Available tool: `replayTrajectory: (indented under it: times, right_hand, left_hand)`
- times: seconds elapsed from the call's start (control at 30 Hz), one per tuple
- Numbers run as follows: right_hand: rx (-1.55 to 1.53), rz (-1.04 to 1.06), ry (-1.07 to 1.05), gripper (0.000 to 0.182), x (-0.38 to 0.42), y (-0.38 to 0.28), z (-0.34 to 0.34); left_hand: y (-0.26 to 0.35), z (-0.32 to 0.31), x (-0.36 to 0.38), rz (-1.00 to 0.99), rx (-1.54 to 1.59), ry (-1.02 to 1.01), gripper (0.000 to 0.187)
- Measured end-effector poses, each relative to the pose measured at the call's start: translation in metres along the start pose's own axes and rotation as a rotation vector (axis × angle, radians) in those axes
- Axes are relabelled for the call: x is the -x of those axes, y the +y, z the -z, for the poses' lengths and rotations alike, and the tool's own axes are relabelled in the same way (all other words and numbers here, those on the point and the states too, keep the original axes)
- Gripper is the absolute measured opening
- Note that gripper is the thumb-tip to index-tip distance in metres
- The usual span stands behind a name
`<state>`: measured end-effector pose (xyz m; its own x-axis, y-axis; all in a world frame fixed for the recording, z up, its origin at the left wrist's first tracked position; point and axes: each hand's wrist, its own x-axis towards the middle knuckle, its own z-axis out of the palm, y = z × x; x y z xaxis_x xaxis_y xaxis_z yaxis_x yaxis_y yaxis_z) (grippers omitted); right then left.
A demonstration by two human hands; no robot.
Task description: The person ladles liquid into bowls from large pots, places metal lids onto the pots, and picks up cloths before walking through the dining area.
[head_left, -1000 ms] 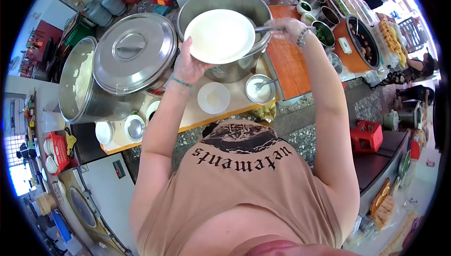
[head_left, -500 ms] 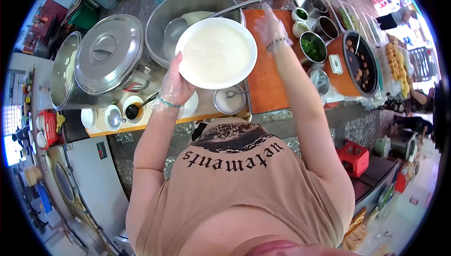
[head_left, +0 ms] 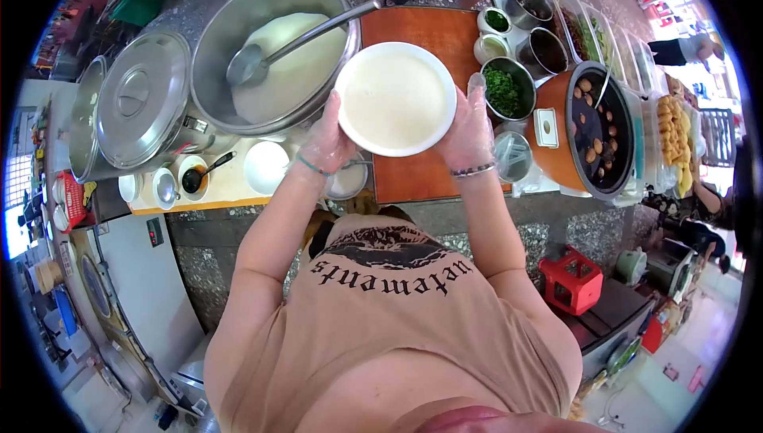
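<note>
A white bowl (head_left: 343, 119) full of creamy white liquid is held up level in front of me. My left hand (head_left: 327, 135), in a clear plastic glove, grips its left side with the thumb at the rim. On the opposite side my right hand (head_left: 467, 131), also gloved, is closed around the bowl's wall; the fingers beneath are hidden. Behind and to the left stands a large steel pot (head_left: 211, 52) of white liquid. A long-handled ladle (head_left: 248, 66) rests in it, its handle leaning over the rim. Under the bowl lies an orange-brown board (head_left: 397, 183).
A lidded steel pot (head_left: 143, 99) stands at left. Along the near edge are a white bowl (head_left: 266, 167) and a small bowl with a dark spoon (head_left: 193, 179). On the right are a pot of chopped greens (head_left: 509, 87) and a cooker of eggs in dark liquid (head_left: 624, 159).
The bowl has moved right, over the board. My right hand came back from the board's far side and took hold of the bowl; my left hand kept its grip.
</note>
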<state>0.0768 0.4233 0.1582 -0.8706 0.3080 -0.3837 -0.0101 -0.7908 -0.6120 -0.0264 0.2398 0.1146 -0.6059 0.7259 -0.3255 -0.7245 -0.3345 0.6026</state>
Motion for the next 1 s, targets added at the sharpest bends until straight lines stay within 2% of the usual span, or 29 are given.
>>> replayTrajectory:
  times: [0.1,0.17,0.27,0.4,0.5,0.63,0.77,0.83,0.87,0.93,1.0]
  right_hand:
    - [-0.031,0.022,0.088,0.066,-0.034,0.004,0.041]
    - [-0.108,0.064,0.111,0.063,-0.066,0.014,0.081]
    - [-0.027,0.068,0.185,0.063,-0.106,0.027,0.129]
    - [0.011,0.14,0.293,0.063,-0.138,0.039,0.147]
    - [-0.04,0.111,0.334,0.062,-0.165,0.058,0.176]
    - [0.011,0.069,0.461,0.068,-0.179,0.062,0.18]
    - [0.101,0.089,0.391,0.073,-0.185,0.064,0.192]
    - [0.167,0.151,0.459,0.073,-0.2,0.075,0.22]
    - [0.303,0.145,0.507,0.075,-0.192,0.068,0.206]
    - [0.363,0.159,0.449,0.069,-0.18,0.056,0.184]
    - [0.587,0.352,0.564,0.06,-0.164,0.045,0.145]
  left_hand:
    - [-0.02,-0.001,-0.033,0.122,-0.029,0.055,0.065]
    - [-0.034,0.002,-0.059,0.138,-0.027,0.065,0.065]
    - [-0.058,0.025,-0.103,0.165,0.038,0.038,0.064]
    - [-0.099,0.061,-0.162,0.188,0.153,0.091,0.062]
    - [-0.12,0.071,-0.183,0.174,0.133,0.303,0.061]
    - [-0.152,0.109,-0.213,0.206,0.174,0.302,0.061]
    - [-0.157,0.122,-0.215,0.182,0.006,0.3,0.064]
    - [-0.13,0.091,-0.197,0.312,-0.103,0.372,0.062]
    - [-0.13,0.089,-0.192,0.294,-0.095,0.388,0.062]
    - [-0.127,0.09,-0.182,0.285,-0.197,0.307,0.062]
    - [-0.104,0.07,-0.149,0.352,-0.428,0.408,0.063]
